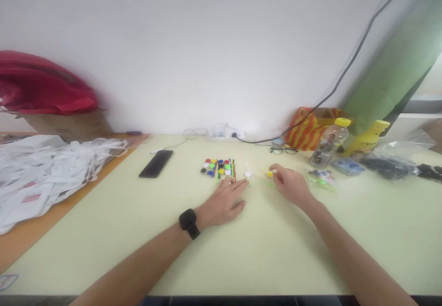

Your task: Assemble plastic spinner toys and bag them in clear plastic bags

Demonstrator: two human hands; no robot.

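Note:
My left hand (226,201), with a black watch on its wrist, lies palm down with fingers stretched out and apart. Its fingertips are at the near edge of a cluster of small coloured discs (207,172) and thin coloured sticks (234,170). Just beyond its index finger is a white disc (247,174) with a pale stick. My right hand (290,182) is curled, thumb and index finger pinched at a small yellow disc (269,174). Something thin and green lies under that disc; the exact grip is partly hidden by the fingers.
A black phone (156,163) lies to the left. At the back are a power strip (226,133) and glasses (283,150). On the right stand a clear bottle (329,144), a yellow bottle (368,139), and a small plastic packet (322,178). White bags (48,172) are piled far left.

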